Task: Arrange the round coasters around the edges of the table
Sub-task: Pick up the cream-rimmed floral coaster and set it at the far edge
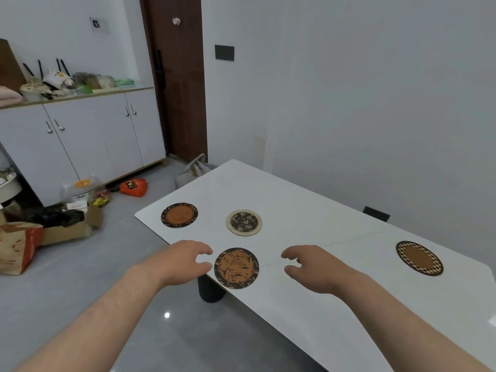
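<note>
Several round coasters lie flat on the white table (308, 218). An orange floral coaster with a dark rim (236, 267) sits at the near edge, slightly overhanging it. My left hand (185, 260) hovers just left of it, fingers curled and apart, holding nothing. My right hand (311, 267) is open a short way to its right, above the tabletop. An orange-centred dark coaster (179, 215) lies near the left corner. A dark floral coaster with a cream rim (244, 222) lies further in. A checker-rimmed brown coaster (419, 258) lies far right.
The table's dark round leg (211, 291) stands under the near edge. On the grey floor to the left are a cardboard box with bags (61, 224), a paper bag (18, 245) and an orange bag (133, 187). White cabinets (88, 140) and a brown door (178, 76) stand behind.
</note>
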A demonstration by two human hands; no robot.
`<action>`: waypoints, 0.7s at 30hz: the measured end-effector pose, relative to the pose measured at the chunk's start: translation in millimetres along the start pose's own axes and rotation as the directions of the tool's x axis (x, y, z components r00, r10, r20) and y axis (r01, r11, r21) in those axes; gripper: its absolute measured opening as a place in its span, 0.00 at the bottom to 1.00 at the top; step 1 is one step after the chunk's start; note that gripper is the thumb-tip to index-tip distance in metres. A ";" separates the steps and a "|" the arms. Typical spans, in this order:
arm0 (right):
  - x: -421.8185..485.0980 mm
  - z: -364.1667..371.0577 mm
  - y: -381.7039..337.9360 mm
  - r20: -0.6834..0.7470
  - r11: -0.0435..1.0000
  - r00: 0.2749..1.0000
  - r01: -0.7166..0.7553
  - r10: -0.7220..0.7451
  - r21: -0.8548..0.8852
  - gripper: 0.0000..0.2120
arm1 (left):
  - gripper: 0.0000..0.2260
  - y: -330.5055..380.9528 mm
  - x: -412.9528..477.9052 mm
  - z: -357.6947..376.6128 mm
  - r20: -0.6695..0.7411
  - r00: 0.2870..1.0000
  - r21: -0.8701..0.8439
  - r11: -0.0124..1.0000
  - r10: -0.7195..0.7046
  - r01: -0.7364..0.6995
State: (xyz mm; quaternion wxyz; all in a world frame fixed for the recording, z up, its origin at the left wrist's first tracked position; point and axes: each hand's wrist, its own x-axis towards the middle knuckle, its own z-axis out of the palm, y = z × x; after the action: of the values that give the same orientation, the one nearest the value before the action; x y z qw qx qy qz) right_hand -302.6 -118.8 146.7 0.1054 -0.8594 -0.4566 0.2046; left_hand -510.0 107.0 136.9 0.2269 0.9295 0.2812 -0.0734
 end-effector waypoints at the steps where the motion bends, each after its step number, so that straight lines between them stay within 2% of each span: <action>1: 9.5 -0.8 3.3 0.008 1.000 1.000 -0.005 0.005 0.000 0.20 | 0.21 -0.5 11.5 -0.9 0.010 1.000 -0.004 1.000 0.002 -0.002; 11: 103.4 -18.0 25.5 0.054 0.999 0.998 -0.033 0.034 -0.006 0.20 | 0.22 -15.9 109.5 -12.9 0.084 0.996 0.025 1.000 -0.013 0.011; 21: 162.1 -28.5 23.3 0.083 0.999 0.996 -0.032 0.031 0.015 0.20 | 0.22 -25.7 165.1 -41.0 0.096 0.995 0.019 1.000 0.003 -0.005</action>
State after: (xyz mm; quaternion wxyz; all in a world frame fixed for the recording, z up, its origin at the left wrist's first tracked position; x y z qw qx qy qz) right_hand -191.6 2.5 122.2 0.0902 -0.8564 -0.4453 0.2454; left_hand -386.7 225.7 119.9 0.2313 0.9276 0.2675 -0.1205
